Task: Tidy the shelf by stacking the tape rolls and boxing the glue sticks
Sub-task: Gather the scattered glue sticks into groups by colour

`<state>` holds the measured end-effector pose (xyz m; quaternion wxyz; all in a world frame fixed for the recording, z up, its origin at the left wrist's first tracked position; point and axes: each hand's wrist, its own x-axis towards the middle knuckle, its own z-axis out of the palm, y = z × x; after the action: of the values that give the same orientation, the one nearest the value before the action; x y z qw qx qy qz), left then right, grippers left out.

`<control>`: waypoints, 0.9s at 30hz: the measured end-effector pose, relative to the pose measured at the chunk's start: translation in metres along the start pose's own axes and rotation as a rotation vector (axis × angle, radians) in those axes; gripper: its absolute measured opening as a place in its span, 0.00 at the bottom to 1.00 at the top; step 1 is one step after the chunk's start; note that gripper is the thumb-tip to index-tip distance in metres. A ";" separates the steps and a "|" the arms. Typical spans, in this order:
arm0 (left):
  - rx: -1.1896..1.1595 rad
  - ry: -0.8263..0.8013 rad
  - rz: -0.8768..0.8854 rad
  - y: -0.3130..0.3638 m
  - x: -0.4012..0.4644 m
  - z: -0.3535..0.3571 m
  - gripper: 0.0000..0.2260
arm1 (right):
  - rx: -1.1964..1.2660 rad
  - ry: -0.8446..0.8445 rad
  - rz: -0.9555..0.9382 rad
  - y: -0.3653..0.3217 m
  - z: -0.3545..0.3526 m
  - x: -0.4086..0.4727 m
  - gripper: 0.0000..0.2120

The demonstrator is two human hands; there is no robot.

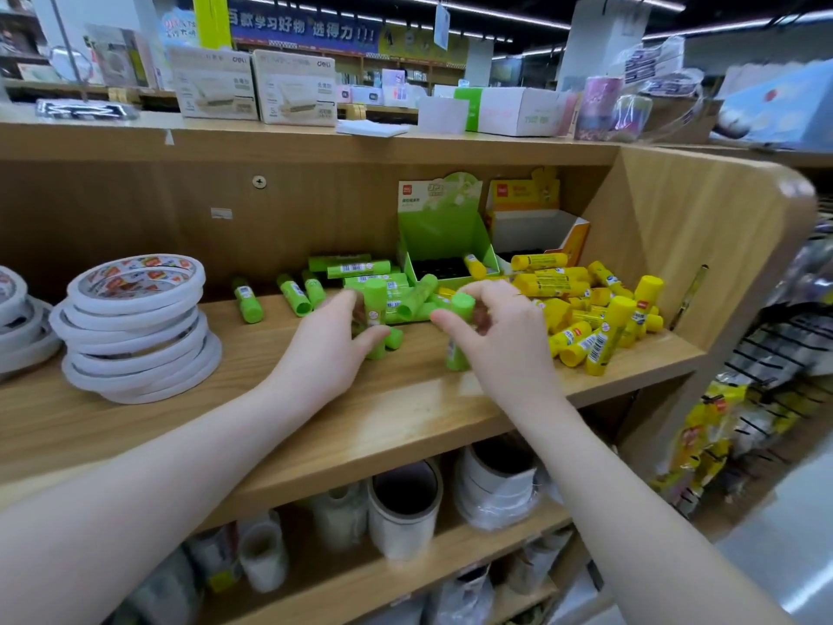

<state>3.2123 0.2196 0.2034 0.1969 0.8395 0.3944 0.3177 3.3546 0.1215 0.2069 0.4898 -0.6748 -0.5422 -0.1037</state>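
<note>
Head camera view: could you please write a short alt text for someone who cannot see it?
Each hand grips an upright green glue stick: left hand, right hand. Behind stand a green display box and a yellow display box, with loose yellow glue sticks right and stacked tape rolls left.

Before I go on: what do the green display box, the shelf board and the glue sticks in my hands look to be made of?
Green display box: printed cardboard by the look, thin folded walls and a cut-out header card.
Shelf board: wood-grain finish, probably laminate over board; mildly glossy.
Green glue stick in the left hand and the one in the right hand: smooth plastic tubes with paper-like barcode labels.
</note>
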 end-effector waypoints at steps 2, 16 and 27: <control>0.005 -0.006 0.010 -0.001 -0.002 -0.001 0.14 | -0.047 -0.090 0.038 0.006 0.012 0.001 0.13; -0.008 -0.015 0.035 -0.005 0.002 0.008 0.21 | -0.054 -0.277 0.109 0.012 0.026 0.000 0.23; 0.002 0.026 0.048 0.001 -0.004 0.002 0.34 | -0.098 -0.290 0.138 0.013 0.026 0.002 0.29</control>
<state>3.2117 0.2159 0.2011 0.1833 0.8446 0.3771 0.3330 3.3562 0.1433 0.1881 0.3791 -0.7413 -0.5538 0.0023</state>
